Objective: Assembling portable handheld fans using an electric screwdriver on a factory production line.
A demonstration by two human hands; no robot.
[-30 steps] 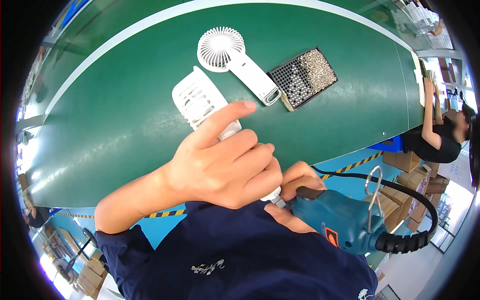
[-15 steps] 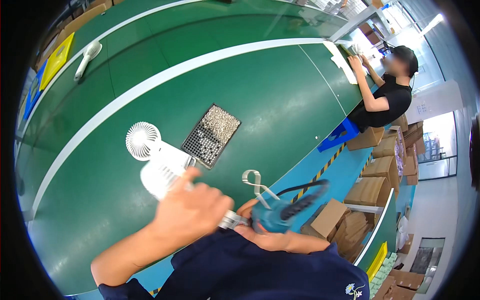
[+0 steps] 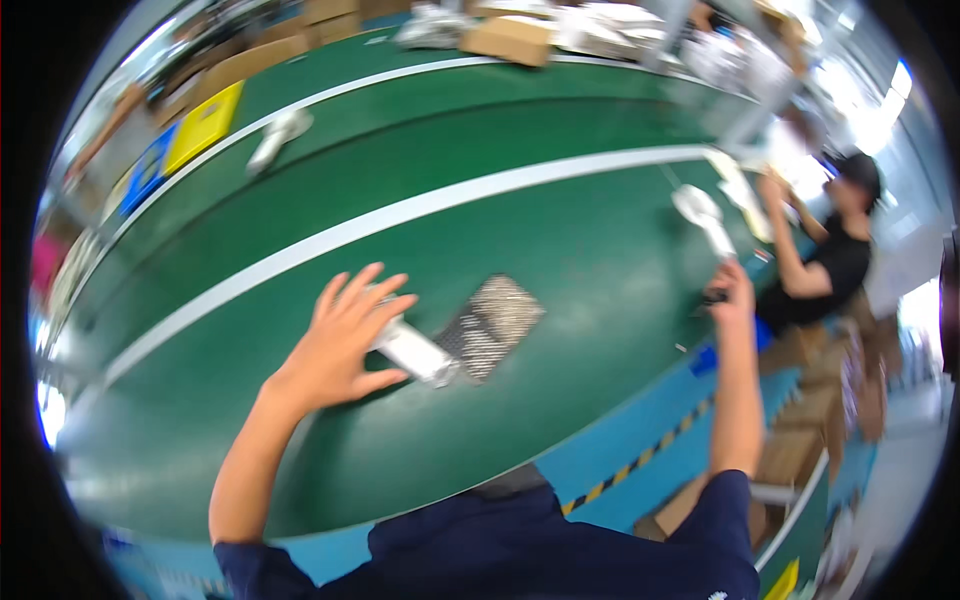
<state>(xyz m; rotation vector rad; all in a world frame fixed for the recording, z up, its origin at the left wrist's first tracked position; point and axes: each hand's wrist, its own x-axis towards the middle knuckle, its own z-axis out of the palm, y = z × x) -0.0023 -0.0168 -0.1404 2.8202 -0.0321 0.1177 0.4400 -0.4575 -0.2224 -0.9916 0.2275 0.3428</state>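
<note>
My left hand lies flat with its fingers spread on a white hand-held fan, whose handle sticks out to the right on the green belt. Right beside the handle lies a dark tray of small metal screws. My right hand is stretched far out to the right at the belt's edge, with a small dark thing against it. The picture is too blurred to tell its grip. Another white fan lies just beyond it.
A person in a black shirt works at the belt's right end. A further white fan lies on the far lane. Yellow and blue bins and cardboard boxes stand behind. More cartons are stacked at the lower right.
My left hand has let the fan down onto the belt and opened over it. My right arm has swung out to the right; the blue power screwdriver is out of sight. My view has turned right.
</note>
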